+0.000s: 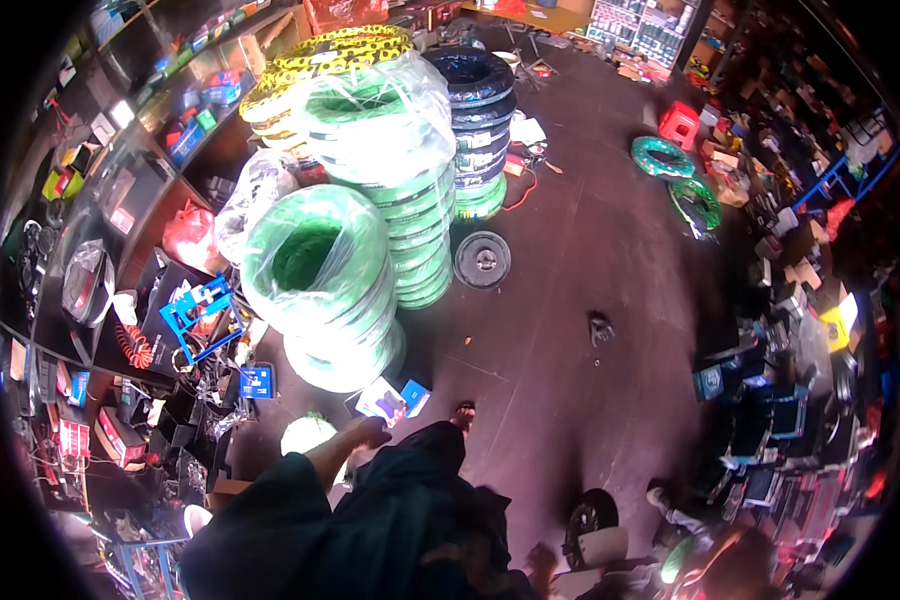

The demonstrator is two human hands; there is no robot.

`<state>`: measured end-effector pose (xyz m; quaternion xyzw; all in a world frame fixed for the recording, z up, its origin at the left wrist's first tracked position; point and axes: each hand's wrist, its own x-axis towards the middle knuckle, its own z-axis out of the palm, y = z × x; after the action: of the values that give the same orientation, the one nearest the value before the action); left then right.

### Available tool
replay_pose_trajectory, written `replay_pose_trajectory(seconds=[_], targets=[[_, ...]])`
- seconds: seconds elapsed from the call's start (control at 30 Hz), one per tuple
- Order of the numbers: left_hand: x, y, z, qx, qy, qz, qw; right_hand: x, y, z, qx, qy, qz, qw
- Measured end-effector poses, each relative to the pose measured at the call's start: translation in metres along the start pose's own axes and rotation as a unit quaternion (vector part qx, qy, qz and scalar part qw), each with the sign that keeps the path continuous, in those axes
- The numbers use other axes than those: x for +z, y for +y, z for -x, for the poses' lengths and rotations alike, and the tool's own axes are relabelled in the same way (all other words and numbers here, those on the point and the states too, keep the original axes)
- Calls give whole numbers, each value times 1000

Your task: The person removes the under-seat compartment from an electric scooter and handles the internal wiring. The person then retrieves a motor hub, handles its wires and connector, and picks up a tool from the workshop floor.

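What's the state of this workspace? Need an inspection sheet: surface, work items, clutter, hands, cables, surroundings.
Surface: dark floor, a round dark disc on it.
Work items: blue-and-white box near wrapped green tyres.
Clutter: loose boxes and mixed parts along both sides.
Hands: left hand at the box, grip unclear; right hand not clearly visible.
Cables: red coiled cord, left; orange cord on the floor.
Surroundings: red stool, back shelves.

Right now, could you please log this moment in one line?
left hand: at white-and-blue package | just beyond: wrapped green stack | farther: round dark disc
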<state>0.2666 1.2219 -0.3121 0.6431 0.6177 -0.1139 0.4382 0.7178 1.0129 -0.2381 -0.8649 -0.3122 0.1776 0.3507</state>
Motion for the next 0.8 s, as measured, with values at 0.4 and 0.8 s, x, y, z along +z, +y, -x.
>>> replay_pose_trajectory(seconds=[0.4, 0.8], targets=[[-189, 258, -217, -48, 97, 22, 994, 59, -47, -358, 61, -41, -3, 997], [-197, 351, -328, -144, 91, 122, 978, 90, -94, -871, 183, -457, -534, 687]])
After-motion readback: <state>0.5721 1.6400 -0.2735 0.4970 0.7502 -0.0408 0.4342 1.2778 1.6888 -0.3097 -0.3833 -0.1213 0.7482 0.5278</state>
